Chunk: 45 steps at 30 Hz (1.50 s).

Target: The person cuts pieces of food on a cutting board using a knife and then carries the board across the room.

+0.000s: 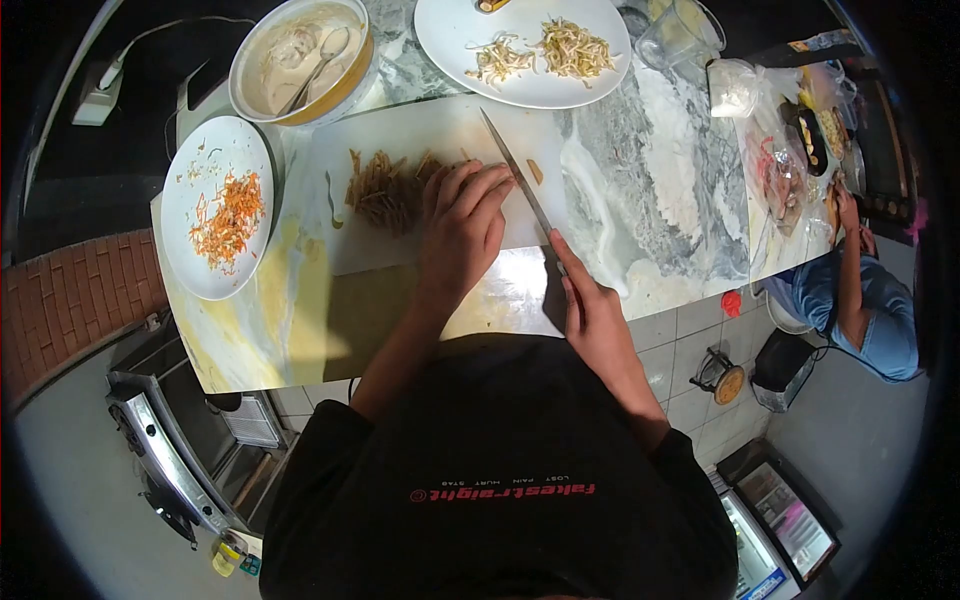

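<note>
My right hand (592,305) is closed around the handle of a kitchen knife (520,176), its long blade pointing away from me across the white cutting board (335,240). Close to the blade's left side, my left hand (462,215) bends its fingers together over a pile of thin brown strips (383,195). The strips under that palm are hidden. A small brown piece (536,172) lies alone to the right of the blade. On the board's left part is a thin greenish shred (332,200).
A white plate of orange shreds (228,222) stands left. A bowl of pale batter (300,60) with a spoon and a plate of bean sprouts (575,50) are behind the board. Plastic bags (780,180) lie right, near another person in a blue shirt (875,320).
</note>
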Available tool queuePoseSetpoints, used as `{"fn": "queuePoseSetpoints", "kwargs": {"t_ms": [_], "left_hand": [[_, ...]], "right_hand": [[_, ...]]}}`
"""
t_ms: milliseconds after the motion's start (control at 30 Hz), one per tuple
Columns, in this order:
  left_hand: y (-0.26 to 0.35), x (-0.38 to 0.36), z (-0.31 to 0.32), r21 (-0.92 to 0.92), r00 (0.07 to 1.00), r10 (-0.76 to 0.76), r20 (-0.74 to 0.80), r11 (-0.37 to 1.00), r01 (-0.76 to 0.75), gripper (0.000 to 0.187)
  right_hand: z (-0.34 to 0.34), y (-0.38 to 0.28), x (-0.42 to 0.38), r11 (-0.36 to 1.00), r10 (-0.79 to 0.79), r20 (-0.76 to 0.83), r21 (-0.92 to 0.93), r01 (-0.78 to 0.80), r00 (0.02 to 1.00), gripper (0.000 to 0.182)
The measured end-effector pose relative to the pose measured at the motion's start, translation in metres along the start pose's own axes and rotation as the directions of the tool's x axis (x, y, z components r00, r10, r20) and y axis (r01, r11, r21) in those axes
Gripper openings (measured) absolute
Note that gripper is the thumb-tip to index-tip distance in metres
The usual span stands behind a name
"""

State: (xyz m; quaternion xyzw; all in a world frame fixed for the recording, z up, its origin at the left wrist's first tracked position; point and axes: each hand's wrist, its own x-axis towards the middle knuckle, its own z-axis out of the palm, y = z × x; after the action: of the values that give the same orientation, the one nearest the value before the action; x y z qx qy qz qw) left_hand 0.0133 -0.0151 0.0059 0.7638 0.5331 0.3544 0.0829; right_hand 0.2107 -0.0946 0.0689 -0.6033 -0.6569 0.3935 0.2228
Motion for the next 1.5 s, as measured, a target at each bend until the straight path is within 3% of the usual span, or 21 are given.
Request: {"fn": "queuePoseSetpoints", "kwargs": {"t_ms": [267, 433, 533, 833, 967, 1033, 1133, 1233, 1367, 1433, 1500], "left_hand": [[-0.002, 0.003, -0.001, -0.037, 1.000, 0.012, 0.003, 0.999, -0.012, 0.034], [-0.001, 0.002, -0.002, -0.002, 1.000, 0.007, 0.023, 1.000, -0.007, 0.039], [0.003, 0.004, -0.003, -0.030, 0.998, -0.060, 0.023, 0.998, 0.060, 0.046], [0.012, 0.006, -0.001, 0.079, 0.997, -0.078, 0.018, 0.994, 0.077, 0.057], [0.011, 0.008, 0.009, 0.125, 0.996, -0.086, -0.010, 0.988, 0.086, 0.065], [0.012, 0.011, 0.012, 0.033, 0.984, -0.177, -0.019, 0.984, 0.177, 0.071], [0.015, 0.017, 0.009, -0.023, 0.985, -0.175, 0.010, 0.984, 0.175, 0.075], [0.013, 0.017, 0.012, 0.029, 0.992, -0.125, 0.029, 0.992, 0.124, 0.073], [0.007, 0.014, 0.015, 0.040, 0.994, -0.113, 0.010, 0.993, 0.112, 0.066], [0.001, 0.012, 0.010, 0.227, 0.999, -0.027, -0.034, 0.973, 0.034, 0.058], [0.001, 0.011, -0.002, 0.258, 0.998, -0.046, -0.030, 0.965, 0.052, 0.056]], "right_hand": [[-0.007, -0.008, 0.004, 0.997, 0.072, 0.059, -0.033, -0.070, 0.996, 0.072], [-0.002, 0.004, 0.009, 0.999, 0.029, 0.064, 0.028, -0.031, 0.998, 0.075], [-0.002, 0.004, 0.012, 0.995, 0.100, 0.119, 0.017, -0.103, 0.988, 0.075], [0.005, 0.018, 0.007, 0.997, -0.073, 0.007, 0.024, 0.073, 0.997, 0.070], [-0.005, 0.017, -0.004, 0.994, 0.018, 0.071, 0.111, -0.026, 0.997, 0.066], [-0.012, 0.013, -0.010, 0.990, 0.053, 0.095, 0.125, -0.065, 0.994, 0.064], [-0.021, 0.006, -0.017, 0.973, 0.113, 0.104, 0.189, -0.131, 0.988, 0.059], [-0.028, 0.000, -0.023, 0.979, 0.070, 0.018, 0.192, -0.072, 0.997, 0.056], [-0.034, -0.004, -0.023, 0.970, 0.144, 0.035, 0.192, -0.148, 0.989, 0.054], [-0.034, -0.004, -0.023, 0.967, 0.177, 0.062, 0.173, -0.185, 0.982, 0.054], [-0.031, -0.002, -0.024, 0.971, 0.190, 0.095, 0.133, -0.201, 0.977, 0.055]]}}
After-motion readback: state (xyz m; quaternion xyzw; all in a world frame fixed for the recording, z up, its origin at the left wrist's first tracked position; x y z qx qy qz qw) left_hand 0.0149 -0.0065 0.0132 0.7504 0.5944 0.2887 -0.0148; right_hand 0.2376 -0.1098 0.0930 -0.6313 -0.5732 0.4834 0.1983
